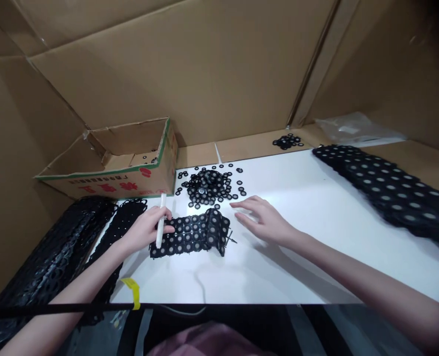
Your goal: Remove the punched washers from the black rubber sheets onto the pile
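Clock on the strip, 12 = away from the person. Nearest: yellow tape [132, 292] on the table edge, approx 7-8 o'clock.

Next, the dotted black strip [185, 235], flat on the white tabletop [297, 277], long axis running 9 to 3, R end curled over on itself. L hand [150, 227] is at its 9 o'clock end, fingers closed round a white pen-like tool [161, 225] that stands roughly upright, tipped a bit to 1; so from this grip the strip runs off to 3. R hand [262, 220] is off the curled end at approx 3, palm low, thumb & fingers parted w/ a gap; from it the strip lies btwn 8 and 9. L hand is nearer the strip; R is nearer the loose ring pile [208, 185], which sits at 10-11 from its fingertips. Can't tell for sure if those tips touch a ring, too small.

Out at 9: black perforated strip [124, 217] w/ a shiny black bundle [52, 247] beyond it. Farther: open cardboard box [108, 185] at 10, a few rings inside; long dotted black sheet [390, 183] btwn 2 & 3. Farthest: small ring heap [288, 142] btwn 1 & 2, clear plastic bag [356, 128] approx 2.
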Available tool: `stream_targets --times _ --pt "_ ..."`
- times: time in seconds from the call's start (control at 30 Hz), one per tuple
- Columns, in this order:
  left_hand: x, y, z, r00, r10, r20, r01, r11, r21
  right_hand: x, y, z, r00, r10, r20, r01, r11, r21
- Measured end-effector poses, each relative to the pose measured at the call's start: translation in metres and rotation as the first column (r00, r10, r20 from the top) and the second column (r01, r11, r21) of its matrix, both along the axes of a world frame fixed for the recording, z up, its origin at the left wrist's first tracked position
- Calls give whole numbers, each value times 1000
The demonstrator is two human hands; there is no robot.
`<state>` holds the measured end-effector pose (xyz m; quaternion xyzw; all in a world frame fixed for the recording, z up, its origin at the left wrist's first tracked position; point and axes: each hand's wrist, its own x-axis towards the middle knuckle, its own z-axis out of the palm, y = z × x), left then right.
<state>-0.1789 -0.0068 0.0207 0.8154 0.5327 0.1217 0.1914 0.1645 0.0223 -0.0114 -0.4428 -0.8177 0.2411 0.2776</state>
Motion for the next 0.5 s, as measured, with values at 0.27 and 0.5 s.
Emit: stream_targets --times 0.27,0.5 --pt "-10 -3 -26 976 71 204 -53 994 -92 -26 6 -15 988 138 -73 -148 977 -156" --pt "-21 -5 -15 847 225 482 -145 969 -199 1 45 10 977 107 182 -52 958 -282"
